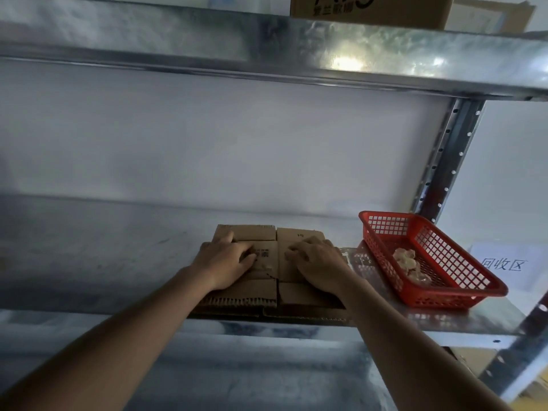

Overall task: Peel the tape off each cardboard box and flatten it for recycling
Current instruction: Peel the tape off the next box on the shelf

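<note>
A flattened brown cardboard box (264,292) lies on top of other flat cardboard on a metal shelf (103,247). My left hand (225,262) rests palm down on its left half, fingers spread over printed lettering. On the right half lies my right hand (317,264), pressing down with its fingertips slightly bent against the card. Neither hand grips anything. To the right stands a red plastic basket (462,295) holding crumpled pieces of peeled tape (410,264).
An upper metal shelf (267,40) hangs overhead with a printed cardboard box (370,10) on it. A perforated steel upright (444,155) stands at the back right. A white paper sign (504,264) sits behind the basket. More cardboard shows below at lower right.
</note>
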A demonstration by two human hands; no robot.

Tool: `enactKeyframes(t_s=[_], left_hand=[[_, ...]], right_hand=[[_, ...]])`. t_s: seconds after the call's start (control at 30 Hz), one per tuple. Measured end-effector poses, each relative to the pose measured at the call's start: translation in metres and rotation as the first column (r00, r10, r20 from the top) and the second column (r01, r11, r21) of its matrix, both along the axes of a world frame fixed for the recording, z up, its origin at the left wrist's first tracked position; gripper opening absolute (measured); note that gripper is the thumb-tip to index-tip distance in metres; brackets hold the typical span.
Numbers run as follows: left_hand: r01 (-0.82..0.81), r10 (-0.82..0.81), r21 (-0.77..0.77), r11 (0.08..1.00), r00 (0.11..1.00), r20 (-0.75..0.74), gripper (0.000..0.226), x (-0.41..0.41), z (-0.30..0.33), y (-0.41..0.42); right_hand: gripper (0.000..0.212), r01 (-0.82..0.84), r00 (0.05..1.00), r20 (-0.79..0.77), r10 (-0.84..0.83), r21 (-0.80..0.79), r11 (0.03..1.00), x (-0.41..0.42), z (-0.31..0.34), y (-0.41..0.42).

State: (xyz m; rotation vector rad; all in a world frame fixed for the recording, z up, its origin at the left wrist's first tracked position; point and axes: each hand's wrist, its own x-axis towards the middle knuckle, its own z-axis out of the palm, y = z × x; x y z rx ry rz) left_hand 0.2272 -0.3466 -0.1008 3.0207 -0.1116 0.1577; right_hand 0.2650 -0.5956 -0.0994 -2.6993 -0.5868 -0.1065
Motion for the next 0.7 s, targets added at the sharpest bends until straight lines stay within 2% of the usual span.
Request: enactKeyframes(t_s=[0.07,0.13,0.23,0.37,0.5,0.7], left_hand=[[0.041,-0.042,-0.018,0.999,0.993,-0.111,0.076,-0.008,-0.002,0.012],[0.072,-0.082,-0.053,0.996,0.974,-0.212,0.094,-0.019,-0.006,0.021],[0.075,-0.087,-0.061,0.995,0.972,-0.216,0.102,-0.028,-0.013,0.022],[0.0,-0.003,-0.021,1.0,0.985,-0.171,0.113,-0.032,-0.014,0.016],[-0.171,0.149,-0.097,0.98,0.968,-0.201,0.121,-0.041,-0.017,0.014],[-0.223,0.197,-0.135,0.965,0.963,-0.183,0.113,-0.045,-0.01,0.007]], right_hand=[[0.078,-0.072,0.995,-0.07,0.065,-0.099,0.992,-0.002,-0.003,-0.01],[0.091,-0.111,0.991,-0.09,0.095,-0.201,0.973,-0.007,-0.015,-0.017],[0.093,-0.109,0.994,-0.048,0.101,-0.241,0.964,-0.012,-0.024,-0.017],[0.091,-0.044,0.998,-0.047,0.033,-0.242,0.969,-0.02,-0.019,-0.017],[0.077,0.189,0.979,-0.044,-0.199,-0.172,0.967,-0.026,-0.023,-0.017],[0.075,0.185,0.983,-0.021,-0.184,0.052,0.981,-0.032,-0.014,-0.02]])
